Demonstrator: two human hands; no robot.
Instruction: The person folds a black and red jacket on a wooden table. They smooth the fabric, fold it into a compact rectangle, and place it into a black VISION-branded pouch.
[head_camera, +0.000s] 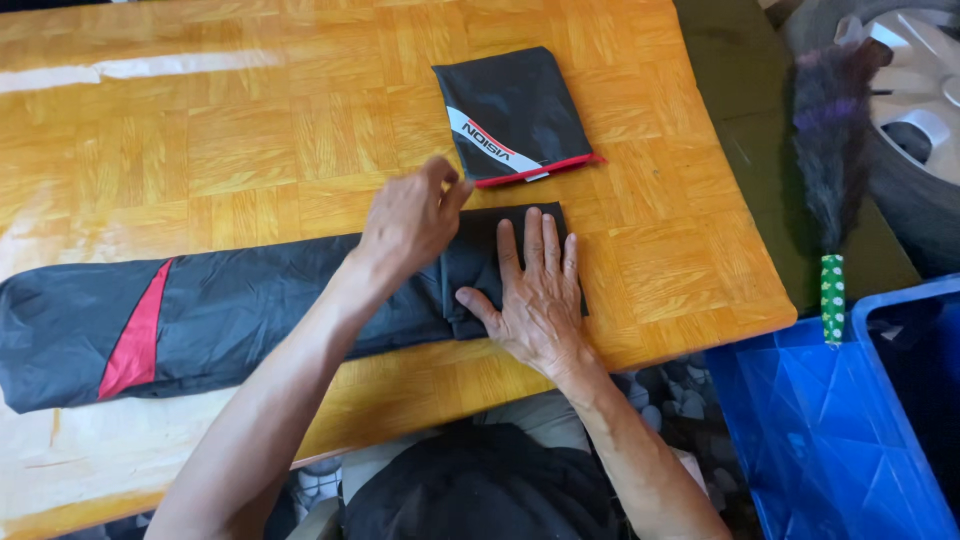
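Observation:
A long black fabric cover (230, 305) with a red stripe lies folded lengthwise across the wooden table (300, 120). Its right end is folded over. My right hand (535, 290) lies flat, fingers spread, pressing that folded end down. My left hand (410, 220) hovers over the fold's upper edge with fingertips pinched together near the fabric; whether it grips cloth I cannot tell. Just beyond the hands rests a small black pouch (510, 115) with a white band and red trim.
A blue plastic crate (830, 430) stands at the lower right by the table's corner. A dark feather duster (835, 160) with a green dotted handle leans there, in front of a car wheel (920, 110).

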